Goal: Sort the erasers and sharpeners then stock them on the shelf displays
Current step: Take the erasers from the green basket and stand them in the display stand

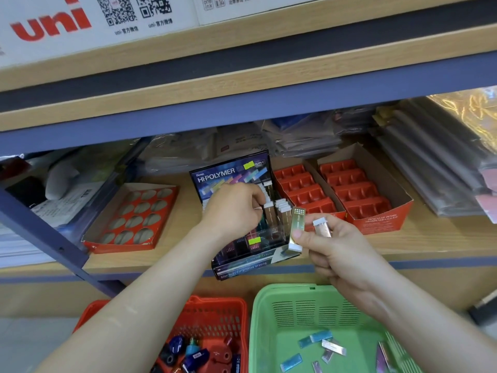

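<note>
- Reaching our left hand (234,211) into the display box (228,175) on the shelf (419,243), we are curling fingers among standing erasers (282,207); whether they are pinching one, we cannot tell.
- Our right hand (333,249) is pinching a gold eraser (297,227) and a pink eraser (321,228) beside the box.
- Loose erasers (333,347) are lying in the green basket (258,319).

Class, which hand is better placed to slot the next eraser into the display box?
Likely the left hand: it is at the display box slots; the right hand holds two erasers beside it.
</note>
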A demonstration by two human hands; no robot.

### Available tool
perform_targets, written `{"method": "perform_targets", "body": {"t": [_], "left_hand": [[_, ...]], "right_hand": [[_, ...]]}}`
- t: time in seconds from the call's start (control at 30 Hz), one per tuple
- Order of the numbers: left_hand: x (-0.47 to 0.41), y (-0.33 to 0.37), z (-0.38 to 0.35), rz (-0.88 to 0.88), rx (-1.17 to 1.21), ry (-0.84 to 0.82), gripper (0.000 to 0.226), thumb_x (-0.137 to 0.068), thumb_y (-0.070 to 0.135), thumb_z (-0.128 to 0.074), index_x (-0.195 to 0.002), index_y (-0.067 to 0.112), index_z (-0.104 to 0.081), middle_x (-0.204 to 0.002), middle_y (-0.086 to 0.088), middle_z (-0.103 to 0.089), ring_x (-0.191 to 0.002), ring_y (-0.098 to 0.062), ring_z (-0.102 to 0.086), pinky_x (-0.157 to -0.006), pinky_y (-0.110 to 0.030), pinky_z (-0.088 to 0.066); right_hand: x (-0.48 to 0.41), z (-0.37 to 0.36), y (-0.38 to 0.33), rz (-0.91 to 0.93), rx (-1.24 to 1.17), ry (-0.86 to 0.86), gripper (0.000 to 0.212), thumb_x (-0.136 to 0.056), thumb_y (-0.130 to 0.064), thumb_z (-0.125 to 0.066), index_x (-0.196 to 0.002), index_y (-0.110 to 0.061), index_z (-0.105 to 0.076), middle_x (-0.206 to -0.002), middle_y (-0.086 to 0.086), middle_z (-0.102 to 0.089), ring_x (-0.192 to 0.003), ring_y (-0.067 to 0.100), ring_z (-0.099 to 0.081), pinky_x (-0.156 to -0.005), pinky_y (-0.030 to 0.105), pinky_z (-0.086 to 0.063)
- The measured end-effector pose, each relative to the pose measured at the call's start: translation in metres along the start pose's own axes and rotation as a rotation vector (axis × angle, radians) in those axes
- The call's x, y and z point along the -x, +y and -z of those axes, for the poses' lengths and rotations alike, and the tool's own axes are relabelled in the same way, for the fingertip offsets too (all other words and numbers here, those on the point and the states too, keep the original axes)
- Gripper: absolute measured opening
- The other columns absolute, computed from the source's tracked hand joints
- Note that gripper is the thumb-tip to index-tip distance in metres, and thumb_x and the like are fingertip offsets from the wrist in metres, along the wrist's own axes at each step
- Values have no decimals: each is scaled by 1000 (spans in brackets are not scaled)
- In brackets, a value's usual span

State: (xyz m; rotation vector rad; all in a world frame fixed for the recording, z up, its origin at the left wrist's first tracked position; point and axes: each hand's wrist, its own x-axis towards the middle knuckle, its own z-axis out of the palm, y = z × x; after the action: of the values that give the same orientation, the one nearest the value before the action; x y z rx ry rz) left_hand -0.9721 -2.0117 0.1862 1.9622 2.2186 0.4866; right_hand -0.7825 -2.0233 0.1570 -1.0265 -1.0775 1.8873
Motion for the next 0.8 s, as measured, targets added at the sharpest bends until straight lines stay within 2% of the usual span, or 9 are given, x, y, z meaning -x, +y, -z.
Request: {"method": "perform_targets", "body": {"t": [0.1,0.17,0.23,0.3,0.4,0.5,0.57,0.63,0.8], "left_hand": [[8,5,5,-11,96,112,16,-86,20,-62,-99,28,-67,-85,18,-62,-83,-3,-59,-73,-15,-44],[20,12,11,-1,332,147,10,-89,23,-62,-93,29,-70,-82,18,-67,-76,2,-59,-67,-8,-42],[36,19,14,2,656,15,9,-89,24,-65,-94,29,-71,-82,13,-71,-70,1,-61,-68,-13,-47],[50,20,11,13,797,-83,12,-85,19,-70,-94,26,-72,-79,4,-71,-66,-5,-61,-67,-21,-53],[60,12,9,98,838,-27,15,-79,8,-75,-88,20,-74,-77,-7,-72,-66,-16,-64,-67,-29,-58],[60,-1,15,216,929,117,12,-79,3,-73,-88,12,-72,-76,-10,-73,-68,-20,-68,-65,-27,-58],[57,-9,21,242,918,188,11,-82,3,-71,-91,10,-70,-75,-9,-73,-70,-19,-70,-65,-25,-57],[52,-11,26,238,877,209,12,-83,4,-70,-93,11,-69,-74,-5,-74,-71,-17,-71,-66,-25,-57],[36,-6,27,206,717,253,12,-84,7,-71,-90,17,-73,-76,-3,-73,-73,-14,-71,-72,-27,-58]], "right_hand": [[1,1,0,15,38,-16,20,-83,-4,-70,-96,-14,-60,-52,-7,-41,-41,6,-25,-35,17,-19],[2,1,0,36,115,-47,17,-84,-6,-70,-98,-11,-63,-57,-5,-40,-42,7,-26,-37,18,-20],[4,-1,-1,67,225,-89,15,-85,-8,-70,-99,-9,-66,-59,-6,-42,-42,4,-30,-39,17,-24],[7,-5,-2,99,305,-138,13,-85,-6,-70,-98,-9,-67,-57,-7,-46,-41,-1,-36,-41,11,-29],[8,-9,0,67,356,-132,17,-85,-11,-71,-101,-16,-68,-61,-7,-51,-42,-2,-41,-45,11,-31],[6,-6,-2,-63,249,-58,30,-86,-6,-68,-114,-19,-64,-72,1,-59,-51,5,-43,-48,19,-29],[4,-3,-6,-106,106,-43,32,-92,3,-56,-121,-9,-58,-90,9,-73,-59,8,-55,-48,19,-37],[2,3,-11,-107,2,-41,31,-97,4,-48,-128,-3,-50,-107,12,-73,-78,16,-72,-55,23,-53],[4,7,-19,-46,-22,-47,20,-97,-9,-54,-112,0,-62,-101,14,-74,-89,25,-74,-68,28,-61]]}}
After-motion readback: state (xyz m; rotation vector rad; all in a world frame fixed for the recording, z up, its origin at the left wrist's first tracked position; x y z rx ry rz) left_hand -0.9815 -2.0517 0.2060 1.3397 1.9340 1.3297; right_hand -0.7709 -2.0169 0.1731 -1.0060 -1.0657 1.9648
